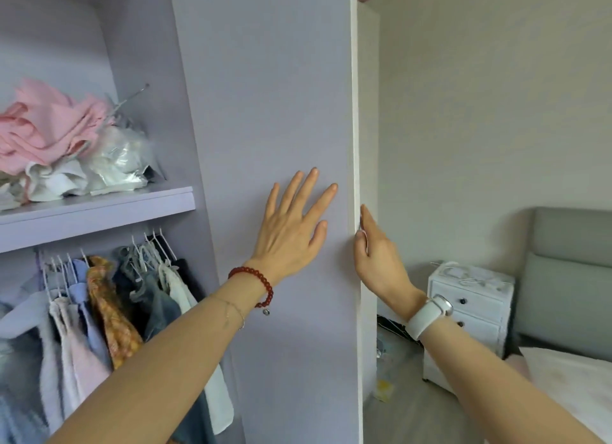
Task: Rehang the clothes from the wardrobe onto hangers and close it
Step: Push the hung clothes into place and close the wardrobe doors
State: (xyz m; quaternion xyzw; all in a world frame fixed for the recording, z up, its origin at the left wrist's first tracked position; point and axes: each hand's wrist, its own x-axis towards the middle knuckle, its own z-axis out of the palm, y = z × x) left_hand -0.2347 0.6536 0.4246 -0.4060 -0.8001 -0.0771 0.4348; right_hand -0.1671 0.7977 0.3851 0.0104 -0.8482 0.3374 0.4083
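The wardrobe door (275, 112) stands ajar in the middle, walling off left from right. To its left the opening is unblocked near the front, but hanging clothes (109, 311) crowd the space under the shelf (99, 208), and piled garments (56, 135) fill the shelf top. Right of the door, open room reaches a far drawer unit (473, 308) and bed (569, 387).

A white drawer chest (472, 306) with dark knobs stood by the beige wall (480, 112), and tangled white cords (463, 275) lay on top of it. Just beside it rose a grey padded headboard (569, 278), with a pale bed (576, 387) below. Something yellow (384, 386), too blurred to tell, lay on the floor (410, 420).
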